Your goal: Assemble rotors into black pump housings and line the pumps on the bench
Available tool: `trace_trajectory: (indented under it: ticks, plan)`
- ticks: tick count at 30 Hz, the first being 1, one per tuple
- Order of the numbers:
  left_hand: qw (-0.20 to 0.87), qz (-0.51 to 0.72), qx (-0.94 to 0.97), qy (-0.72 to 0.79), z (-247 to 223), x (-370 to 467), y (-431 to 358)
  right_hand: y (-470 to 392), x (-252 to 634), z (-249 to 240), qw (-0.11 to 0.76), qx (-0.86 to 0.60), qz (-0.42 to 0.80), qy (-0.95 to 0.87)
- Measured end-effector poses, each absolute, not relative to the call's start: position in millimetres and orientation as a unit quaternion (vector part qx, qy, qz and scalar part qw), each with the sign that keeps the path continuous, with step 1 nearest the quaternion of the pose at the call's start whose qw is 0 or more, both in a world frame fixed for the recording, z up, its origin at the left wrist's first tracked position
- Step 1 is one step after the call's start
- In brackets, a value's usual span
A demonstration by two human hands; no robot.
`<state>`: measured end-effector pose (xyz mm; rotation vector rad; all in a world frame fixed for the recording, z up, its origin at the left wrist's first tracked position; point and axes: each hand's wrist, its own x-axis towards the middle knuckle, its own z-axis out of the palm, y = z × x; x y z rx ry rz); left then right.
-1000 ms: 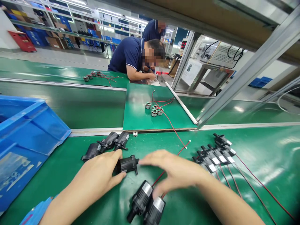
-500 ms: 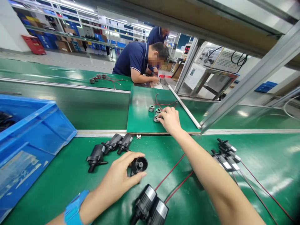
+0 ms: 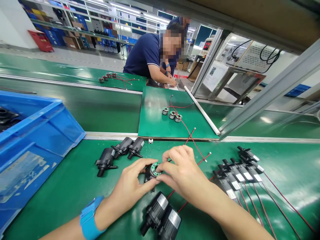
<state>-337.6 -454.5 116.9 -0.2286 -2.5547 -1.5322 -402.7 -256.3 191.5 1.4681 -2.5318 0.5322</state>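
My left hand (image 3: pixel 128 183) grips a black pump housing (image 3: pixel 147 173) between thumb and fingers, its open end facing up. At that opening my right hand (image 3: pixel 183 170) pinches a round motor stator (image 3: pixel 155 169) with a green circuit board on top. The stator sits at or partly in the housing; how deep is hidden by the fingers. Just below the hands lie two black pumps with silver labels (image 3: pixel 160 208), red wires trailing from them. Beyond my left hand rest three more black pumps (image 3: pixel 123 146). Three stators (image 3: pixel 172 114) with red wires lie on the raised green board (image 3: pixel 152 125).
A blue bin (image 3: pixel 37 133) with black parts stands at the left. Several labelled pumps (image 3: pixel 235 176) with red wires lie at the right. A white tube (image 3: pixel 202 111) edges the board, beside a metal post (image 3: pixel 262 96). A co-worker (image 3: pixel 145 53) leans over the far side.
My right hand has come back from the raised board with a stator and brought it to the housing in my left hand. The camera view has shifted slightly.
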Motion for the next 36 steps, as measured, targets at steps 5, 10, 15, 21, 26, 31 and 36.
trace_trajectory:
  ticks: [5, 10, 15, 21, 26, 31, 36]
  plan:
    - [0.065, -0.536, -0.072, -0.839, 119.8, -339.4, -454.7, -254.0, -419.3, 189.5, -0.006, 0.492, 0.273, -0.827]
    - [0.048, -0.570, -0.058, -0.818, 117.5, -337.2, -453.1, -253.0, -428.5, 183.7, -0.092, 0.483, 0.316, -0.811]
    - [0.108, -0.508, -0.123, -0.845, 109.6, -335.1, -456.5, -253.6, -429.6, 180.5, -0.108, 0.513, 0.325, -0.787]
    - [0.129, -0.388, -0.228, -0.884, 114.9, -338.0, -461.2, -253.7, -428.3, 180.5, -0.092, 0.521, 0.260, -0.808]
    - [0.161, -0.343, -0.251, -0.891, 119.1, -334.4, -465.3, -254.9, -422.0, 182.5, -0.058, 0.533, 0.237, -0.810]
    - [0.130, -0.324, -0.216, -0.912, 126.2, -338.6, -466.7, -256.2, -422.9, 176.4, -0.080, 0.529, 0.234, -0.812]
    - [-0.019, -0.367, -0.169, -0.915, 132.9, -341.9, -461.7, -250.6, -436.8, 162.2, -0.191, 0.509, 0.260, -0.798]
